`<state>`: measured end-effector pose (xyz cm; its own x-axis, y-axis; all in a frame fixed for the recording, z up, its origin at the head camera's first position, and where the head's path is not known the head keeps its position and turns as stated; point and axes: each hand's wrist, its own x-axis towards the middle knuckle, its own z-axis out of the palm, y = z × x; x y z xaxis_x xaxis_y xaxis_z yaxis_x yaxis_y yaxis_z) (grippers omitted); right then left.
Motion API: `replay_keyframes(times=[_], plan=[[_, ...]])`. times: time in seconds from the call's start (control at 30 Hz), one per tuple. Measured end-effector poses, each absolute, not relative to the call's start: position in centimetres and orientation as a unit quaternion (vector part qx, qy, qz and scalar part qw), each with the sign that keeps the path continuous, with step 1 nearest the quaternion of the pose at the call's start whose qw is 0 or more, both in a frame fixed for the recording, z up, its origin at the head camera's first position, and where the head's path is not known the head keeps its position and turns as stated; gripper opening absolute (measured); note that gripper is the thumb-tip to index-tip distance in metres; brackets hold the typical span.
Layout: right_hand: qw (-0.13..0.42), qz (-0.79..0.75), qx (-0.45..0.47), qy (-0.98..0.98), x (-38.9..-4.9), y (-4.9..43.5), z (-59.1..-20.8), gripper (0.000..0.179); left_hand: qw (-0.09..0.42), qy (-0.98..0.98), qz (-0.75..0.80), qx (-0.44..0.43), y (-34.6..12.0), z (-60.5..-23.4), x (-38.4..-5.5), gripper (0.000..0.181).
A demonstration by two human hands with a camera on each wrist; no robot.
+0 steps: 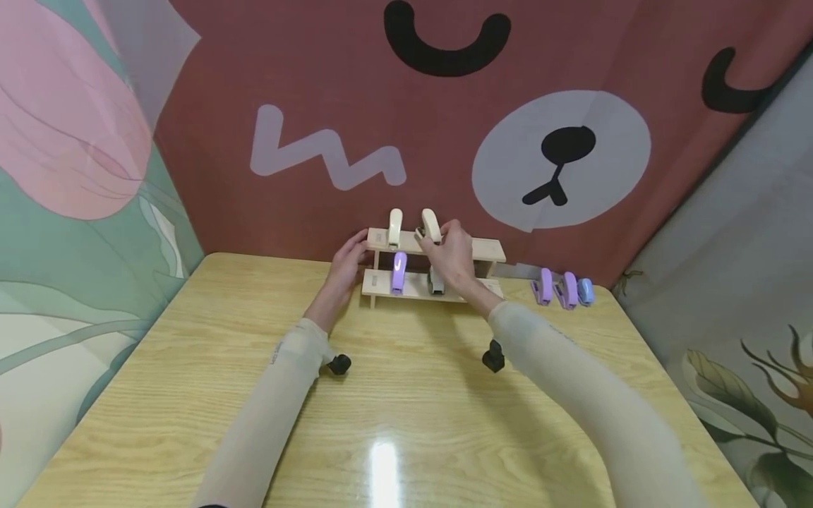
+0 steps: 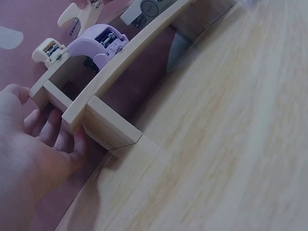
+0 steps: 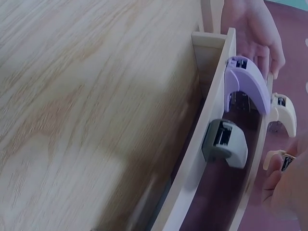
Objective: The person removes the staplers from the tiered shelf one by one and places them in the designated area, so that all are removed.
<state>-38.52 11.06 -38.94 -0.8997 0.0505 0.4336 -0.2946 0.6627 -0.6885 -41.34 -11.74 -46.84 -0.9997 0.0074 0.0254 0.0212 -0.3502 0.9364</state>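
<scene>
A two-tier wooden rack point(image 1: 416, 285) stands at the back of the table. My left hand point(image 1: 346, 262) grips its left end, thumb at the upper shelf's corner and fingers curled against the side in the left wrist view. With my right hand point(image 1: 454, 255) I pinch a cream stapler point(image 1: 431, 223), tilted over the upper shelf. Another cream stapler point(image 1: 395, 227) stands on that shelf to its left. On the lower shelf are a purple stapler point(image 1: 399, 274) and a grey-green stapler point(image 3: 236, 147), the latter partly covered by my right hand in the head view.
To the right of the rack, two purple staplers point(image 1: 543, 286) and a blue stapler point(image 1: 586, 291) stand in a row on the wooden table point(image 1: 381, 395). A brown curtain point(image 1: 305, 219) with a cartoon bear print hangs right behind the rack.
</scene>
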Motion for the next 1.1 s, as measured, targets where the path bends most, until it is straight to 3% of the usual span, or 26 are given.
replay_keyframes(times=[1.1], plan=[[0.263, 0.377, 0.010, -0.888, -36.6, 21.0, -37.8, 0.028, 0.002, -0.563, -0.826, -0.009, -11.6, -46.3, -41.0, 0.044]])
